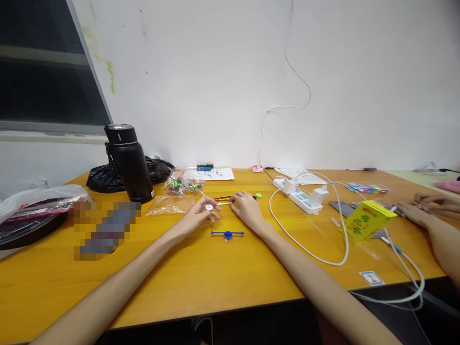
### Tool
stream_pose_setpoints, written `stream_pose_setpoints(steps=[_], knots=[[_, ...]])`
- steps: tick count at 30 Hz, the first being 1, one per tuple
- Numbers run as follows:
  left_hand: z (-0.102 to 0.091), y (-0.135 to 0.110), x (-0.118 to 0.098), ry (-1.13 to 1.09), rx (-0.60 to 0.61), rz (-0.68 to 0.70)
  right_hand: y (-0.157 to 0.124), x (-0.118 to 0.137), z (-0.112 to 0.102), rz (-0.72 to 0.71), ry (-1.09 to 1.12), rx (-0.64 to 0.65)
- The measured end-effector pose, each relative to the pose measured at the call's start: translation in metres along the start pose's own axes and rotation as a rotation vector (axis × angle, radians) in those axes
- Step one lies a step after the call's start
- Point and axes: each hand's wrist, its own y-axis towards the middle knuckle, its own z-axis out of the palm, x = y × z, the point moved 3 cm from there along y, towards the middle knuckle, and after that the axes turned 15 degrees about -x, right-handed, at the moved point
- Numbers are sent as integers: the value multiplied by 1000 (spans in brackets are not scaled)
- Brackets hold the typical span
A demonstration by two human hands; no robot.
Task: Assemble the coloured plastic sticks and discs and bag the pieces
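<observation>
Wooden table [197,287], yellow-brown. Flask [130,165], black, upright, at left. Power strip [301,196], white, at right. Bag [185,185], clear, with small coloured parts, toward the back. Right hand [247,209], palm down, fingers bent, tips beside the pale arrow [223,203]; cannot tell whether they grip it. Left hand [196,217], thumb and fingers pinching the disc [209,207]. Blue arrow [228,235], lying nearer the front edge. Pale arrow, between the hands. Disc, white, round.
</observation>
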Motion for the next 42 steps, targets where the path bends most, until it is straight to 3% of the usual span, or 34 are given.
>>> stream_pose_setpoints(steps=[10,16,22,35,42], knots=[[-4,2,4,-55,0,4,3,2,-6,-7,47,-34],[-7,6,10,-76,-1,16,8,32,-28,-58,334,-118],[-6,4,12,49,35,74,5,57,-33,-236,467,-35],[-4,2,8,77,17,41,2,49,-25,-216,473,-36],[-5,1,11,89,35,-4,8,40,-38,-109,454,-179]])
